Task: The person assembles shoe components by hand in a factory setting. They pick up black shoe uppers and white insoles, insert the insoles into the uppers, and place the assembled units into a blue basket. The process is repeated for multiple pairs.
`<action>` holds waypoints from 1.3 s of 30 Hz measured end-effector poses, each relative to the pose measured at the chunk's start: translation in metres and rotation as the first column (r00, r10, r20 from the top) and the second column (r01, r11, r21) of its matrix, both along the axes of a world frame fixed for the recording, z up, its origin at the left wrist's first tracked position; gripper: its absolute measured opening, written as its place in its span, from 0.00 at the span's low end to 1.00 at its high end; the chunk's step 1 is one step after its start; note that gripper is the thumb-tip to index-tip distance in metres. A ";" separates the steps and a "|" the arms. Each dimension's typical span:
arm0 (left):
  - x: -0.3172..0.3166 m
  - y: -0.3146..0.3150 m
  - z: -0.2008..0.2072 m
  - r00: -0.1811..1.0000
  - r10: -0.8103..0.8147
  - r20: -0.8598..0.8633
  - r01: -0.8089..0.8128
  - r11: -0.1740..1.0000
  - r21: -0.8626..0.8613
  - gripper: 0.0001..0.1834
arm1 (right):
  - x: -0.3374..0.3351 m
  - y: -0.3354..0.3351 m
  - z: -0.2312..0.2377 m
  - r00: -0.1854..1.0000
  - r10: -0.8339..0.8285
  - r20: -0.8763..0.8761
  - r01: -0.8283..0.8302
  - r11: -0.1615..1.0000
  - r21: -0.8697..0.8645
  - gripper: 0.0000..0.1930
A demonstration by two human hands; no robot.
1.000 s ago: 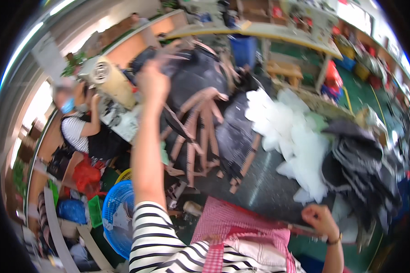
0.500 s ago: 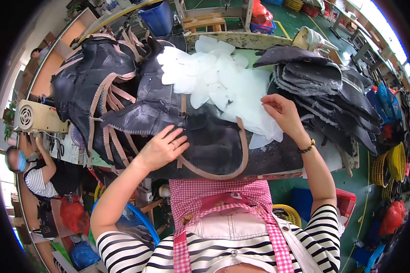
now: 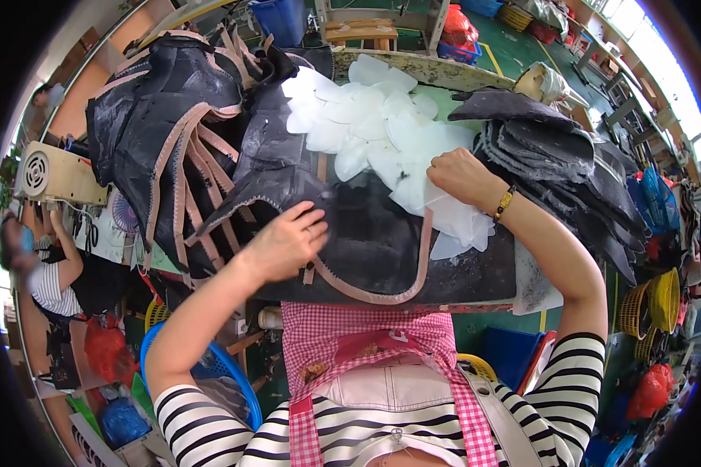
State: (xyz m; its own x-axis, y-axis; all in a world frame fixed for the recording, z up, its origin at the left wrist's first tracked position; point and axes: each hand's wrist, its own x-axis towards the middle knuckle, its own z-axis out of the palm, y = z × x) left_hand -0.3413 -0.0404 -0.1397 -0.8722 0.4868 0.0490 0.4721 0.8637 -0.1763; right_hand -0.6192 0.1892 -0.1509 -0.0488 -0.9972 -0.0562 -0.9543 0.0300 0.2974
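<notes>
My left hand (image 3: 288, 240) is closed at the edge of a black boot-like upper piece (image 3: 276, 191) with a zigzag border; its thumb is hidden. Under and to the right of it lies another black panel (image 3: 370, 245), edged by a curved pinkish-beige strip (image 3: 424, 261). Over the pile of thin, translucent white cut pieces (image 3: 397, 128), my right hand (image 3: 461, 179) has its fingers curled in a pinch. Its fingertips meet the white pieces, and the exact grip is partly hidden.
More black pieces with beige trim (image 3: 167, 101) are heaped at left. Thick dark fuzzy-edged pieces (image 3: 537, 148) are stacked at right. A blue basket (image 3: 249, 389) stands below the table at left. Another person (image 3: 58, 272) is at the far left beside a beige machine (image 3: 62, 175).
My right hand has curled its spread fingers closed and moved slightly left over the white pieces. My left fingers have drawn together, and the black piece's zigzag edge now arches up. The view has shifted slightly.
</notes>
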 end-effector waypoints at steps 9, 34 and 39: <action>-0.098 0.125 -0.025 0.934 0.354 -0.039 -0.307 0.856 0.416 0.13 | 0.012 -0.015 -0.001 1.000 0.000 0.025 0.000 1.000 0.001 0.02; -0.106 0.164 -0.078 0.883 0.438 -0.165 -0.401 0.890 0.218 0.26 | -0.023 -0.015 -0.002 0.941 -0.286 0.183 0.333 0.883 -0.330 0.07; -0.108 0.146 -0.054 0.881 0.461 0.112 -0.455 0.753 0.475 0.20 | -0.026 0.002 0.129 0.751 -0.122 0.649 0.559 0.640 -0.527 0.07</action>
